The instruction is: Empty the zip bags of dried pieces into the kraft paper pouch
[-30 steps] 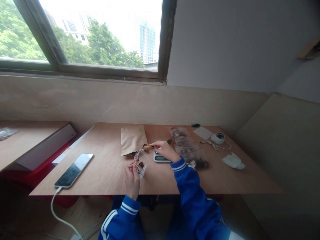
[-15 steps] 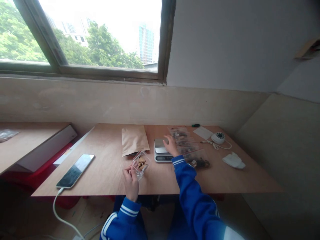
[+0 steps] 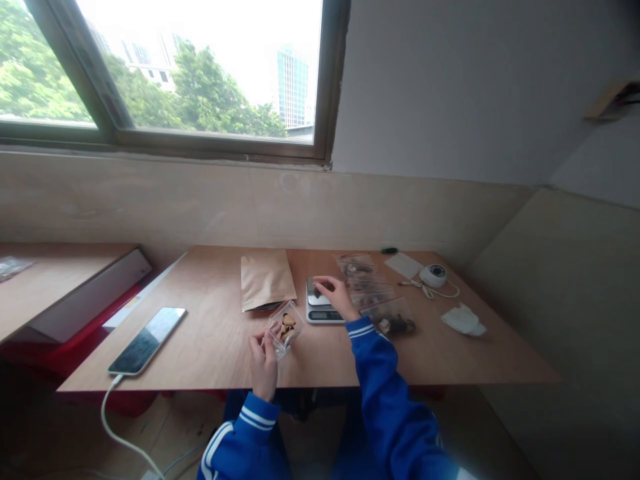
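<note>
My left hand [image 3: 264, 355] pinches a small clear plastic bag [image 3: 285, 327] with brown pieces inside, held open and upright above the wooden table [image 3: 210, 347]. My right hand [image 3: 336, 296] rests over the plate of a small digital scale [image 3: 320, 301], fingers curled around a small dark piece on the plate. A brown paper pouch [image 3: 265, 279] lies flat just behind the clear bag. To the right of the scale lie several clear bags [image 3: 373, 293] holding dark contents.
A phone [image 3: 148, 339] on a white cable lies at the table's left front. At the back right sit a white round device [image 3: 433, 275], a white card [image 3: 403, 265], a green pen [image 3: 389, 251] and a crumpled white item [image 3: 462, 321]. A lower table stands to the left.
My right hand dropped a brown piece into the clear bag, then swung right to the scale and curled over its plate. The left hand kept holding the bag.
</note>
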`<state>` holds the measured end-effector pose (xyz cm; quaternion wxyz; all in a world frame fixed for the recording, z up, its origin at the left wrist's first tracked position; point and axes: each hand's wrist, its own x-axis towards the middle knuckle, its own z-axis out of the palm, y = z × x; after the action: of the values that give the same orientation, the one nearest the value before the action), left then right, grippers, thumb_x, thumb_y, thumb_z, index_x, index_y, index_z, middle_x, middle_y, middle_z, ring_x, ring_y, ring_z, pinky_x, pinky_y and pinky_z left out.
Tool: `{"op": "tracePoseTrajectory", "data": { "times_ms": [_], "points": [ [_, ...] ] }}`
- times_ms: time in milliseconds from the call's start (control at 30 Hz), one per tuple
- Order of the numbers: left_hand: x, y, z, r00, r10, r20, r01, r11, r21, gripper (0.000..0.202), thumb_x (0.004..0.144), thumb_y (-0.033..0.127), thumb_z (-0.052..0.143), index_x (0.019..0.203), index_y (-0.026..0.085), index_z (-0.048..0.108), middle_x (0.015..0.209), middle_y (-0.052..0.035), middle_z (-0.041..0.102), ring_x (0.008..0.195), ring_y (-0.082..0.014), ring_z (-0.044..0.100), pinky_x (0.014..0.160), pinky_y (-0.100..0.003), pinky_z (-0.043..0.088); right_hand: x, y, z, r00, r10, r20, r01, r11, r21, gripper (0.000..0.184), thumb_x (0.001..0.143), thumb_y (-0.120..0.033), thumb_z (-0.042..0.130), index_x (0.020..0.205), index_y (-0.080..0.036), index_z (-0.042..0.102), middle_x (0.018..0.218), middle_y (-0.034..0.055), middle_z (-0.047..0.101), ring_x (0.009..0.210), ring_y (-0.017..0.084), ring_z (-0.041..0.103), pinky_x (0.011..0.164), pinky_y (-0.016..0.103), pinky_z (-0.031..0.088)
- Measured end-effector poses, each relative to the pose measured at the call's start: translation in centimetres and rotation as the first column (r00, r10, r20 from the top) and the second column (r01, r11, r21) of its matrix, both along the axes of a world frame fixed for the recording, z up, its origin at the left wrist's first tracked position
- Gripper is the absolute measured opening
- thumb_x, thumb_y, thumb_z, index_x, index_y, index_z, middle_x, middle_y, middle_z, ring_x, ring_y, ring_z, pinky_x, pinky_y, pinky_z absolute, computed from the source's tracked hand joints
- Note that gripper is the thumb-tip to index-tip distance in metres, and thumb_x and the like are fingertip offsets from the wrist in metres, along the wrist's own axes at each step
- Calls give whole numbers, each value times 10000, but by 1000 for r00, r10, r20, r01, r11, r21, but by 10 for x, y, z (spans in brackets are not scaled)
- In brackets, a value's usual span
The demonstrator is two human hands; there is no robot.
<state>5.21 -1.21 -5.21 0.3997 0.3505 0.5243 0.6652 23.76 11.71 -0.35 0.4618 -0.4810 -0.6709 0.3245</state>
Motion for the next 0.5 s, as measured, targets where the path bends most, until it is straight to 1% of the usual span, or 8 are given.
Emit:
{"op": "tracePoseTrajectory", "data": {
  "times_ms": [67, 100, 167, 200, 233, 300, 400, 500],
  "points": [
    [3, 1, 1, 1000, -11, 21, 11, 1000, -6, 317, 868, 508, 502, 923, 201, 446, 1174, -164, 641, 1095, -267, 626, 899, -473, 526, -15, -18, 21, 968, 199, -154, -205, 978, -23, 354, 854, -384, 564, 1120, -164, 639, 966, 69, 719, 833, 165, 663, 753, 285, 532],
    [4, 1, 2, 999, -20, 29, 20, 1000, -8, 313, 870, 503, 500, 923, 199, 447, 1174, -162, 643, 1095, -264, 626, 903, -472, 525, -21, -26, 30, 936, 302, -184, -313, 949, -38, 377, 855, -399, 567, 1152, -172, 623, 996, 69, 715, 860, 166, 664, 761, 284, 533],
    [5, 1, 5, 999, -34, 41, 34, 999, -13, 318, 868, 503, 504, 926, 195, 451, 1163, -160, 651, 1082, -260, 634, 905, -470, 525, -30, -41, 45, 862, 482, -158, -499, 862, -87, 392, 856, -408, 570, 1183, -195, 609, 1064, 66, 700, 915, 172, 663, 790, 293, 533],
    [5, 0, 7, 998, -36, 46, 37, 999, -14, 327, 863, 508, 509, 930, 193, 452, 1159, -161, 654, 1068, -260, 641, 899, -471, 528, -32, -46, 49, 840, 529, -116, -540, 835, -107, 383, 856, -407, 573, 1179, -205, 614, 1087, 63, 693, 934, 178, 662, 808, 305, 532],
    [5, 0, 8, 998, -36, 54, 37, 999, -15, 341, 856, 516, 517, 935, 190, 453, 1159, -165, 653, 1051, -262, 649, 889, -474, 533, -34, -50, 51, 839, 541, -66, -545, 831, -115, 365, 858, -403, 573, 1164, -212, 625, 1101, 61, 687, 950, 184, 658, 832, 321, 527],
    [4, -1, 10, 997, -29, 78, 30, 999, -10, 369, 836, 529, 539, 938, 186, 452, 1175, -174, 643, 1034, -268, 656, 865, -480, 544, -33, -54, 50, 882, 471, 5, -469, 879, -84, 320, 870, -393, 557, 1120, -216, 649, 1110, 61, 678, 976, 194, 648, 879, 350, 511],
    [1, 0, 12, 988, -35, 153, 33, 999, 11, 394, 801, 530, 588, 924, 179, 460, 1199, -182, 627, 1055, -288, 644, 840, -485, 553, -25, -53, 38, 947, 319, -16, -320, 947, -25, 292, 898, -376, 506, 1094, -218, 654, 1132, 66, 655, 1046, 196, 616, 935, 368, 482],
    [-3, 1, 13, 961, -98, 258, 97, 995, 17, 408, 756, 520, 645, 890, 172, 478, 1184, -182, 634, 1038, -308, 649, 813, -478, 559, -16, -54, 23, 964, 262, -47, -265, 962, -69, 313, 890, -366, 514, 1144, -222, 624, 1213, 78, 612, 1126, 204, 572, 974, 382, 457]
  ]
}}
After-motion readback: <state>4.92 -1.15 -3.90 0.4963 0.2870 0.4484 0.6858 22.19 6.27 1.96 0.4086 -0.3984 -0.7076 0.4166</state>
